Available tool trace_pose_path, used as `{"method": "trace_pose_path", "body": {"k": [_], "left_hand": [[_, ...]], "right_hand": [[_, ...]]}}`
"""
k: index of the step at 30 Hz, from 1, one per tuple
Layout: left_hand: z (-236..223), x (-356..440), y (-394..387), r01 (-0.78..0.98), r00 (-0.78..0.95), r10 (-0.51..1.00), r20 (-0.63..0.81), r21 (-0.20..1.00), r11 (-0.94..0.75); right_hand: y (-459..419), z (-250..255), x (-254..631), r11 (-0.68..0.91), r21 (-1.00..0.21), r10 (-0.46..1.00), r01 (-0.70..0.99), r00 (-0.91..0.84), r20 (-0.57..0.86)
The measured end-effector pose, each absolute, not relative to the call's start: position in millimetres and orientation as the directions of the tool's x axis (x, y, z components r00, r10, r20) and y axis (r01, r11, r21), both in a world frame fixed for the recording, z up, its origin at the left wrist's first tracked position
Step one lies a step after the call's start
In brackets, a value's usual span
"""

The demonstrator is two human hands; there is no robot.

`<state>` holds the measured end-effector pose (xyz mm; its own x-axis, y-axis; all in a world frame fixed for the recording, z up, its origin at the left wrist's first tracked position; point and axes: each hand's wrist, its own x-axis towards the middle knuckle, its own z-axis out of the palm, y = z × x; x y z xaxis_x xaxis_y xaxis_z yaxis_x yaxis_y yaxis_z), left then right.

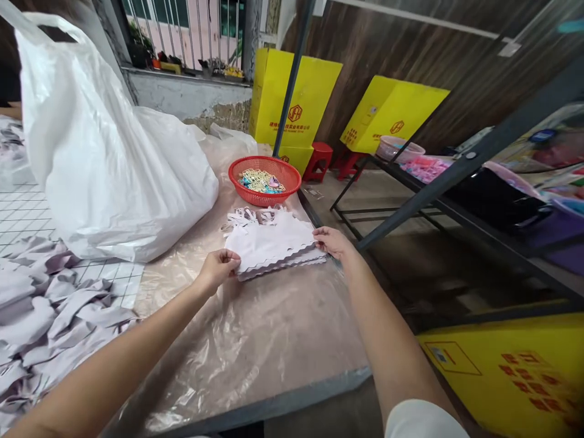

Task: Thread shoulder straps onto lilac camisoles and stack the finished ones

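Closest in, with the cloth stack taken as the middle of the clock, the table's edge (274, 396) runs along 6 o'clock, and a clear plastic sheet (255, 340) lies wrinkled over the top. At 4 o'clock, below the tabletop, is a yellow box (456, 380) with red printing. The person's forearms reach in from 7 and 5 o'clock, with a white sleeve (424, 420) on the right one.

The cloth stack (274, 240) lies on the sheet near the table's right edge: pale lilac pieces layered together, wavy edges toward the person, thin strips bunched on the far side. The left hand (219, 269) pinches its near left corner between thumb and fingers; the right hand (335, 242) pinches its right edge.

Between 8 and 9 o'clock spreads a loose heap of cloth (59, 316) in the same pale shade, partly on a white checked cover (25, 213). A big white plastic bag (118, 170) bulges at 10 o'clock.

Just beyond the stack, at 12 o'clock, a red basket (264, 199) holds small cream, blue and pink pieces. Between 2 and 3 o'clock a metal rack (399, 180) carries pink bits (425, 168) and a purple tub (561, 234).

Farther off, a red stool (320, 159) stands at 1 o'clock, near a tall yellow carton (301, 85); a barred window (196, 30) is at 11.
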<state>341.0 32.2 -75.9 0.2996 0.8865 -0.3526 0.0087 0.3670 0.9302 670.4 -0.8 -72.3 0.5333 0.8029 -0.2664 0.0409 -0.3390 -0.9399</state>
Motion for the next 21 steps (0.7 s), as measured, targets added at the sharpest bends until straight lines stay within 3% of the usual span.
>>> {"method": "trace_pose_path", "body": {"k": [10, 21], "left_hand": [[-95, 338, 21, 0.218, 0.345, 0.872, -0.347, 0.933, 0.285], [-95, 345, 29, 0.3, 0.395, 0.866, -0.306, 0.934, 0.193]], "right_hand": [[-19, -99, 684, -0.423, -0.835, 0.797, 0.351, 0.583, -0.158], [-29, -98, 686, -0.455, -0.52, 0.825, 0.723, 0.562, 0.061]]}}
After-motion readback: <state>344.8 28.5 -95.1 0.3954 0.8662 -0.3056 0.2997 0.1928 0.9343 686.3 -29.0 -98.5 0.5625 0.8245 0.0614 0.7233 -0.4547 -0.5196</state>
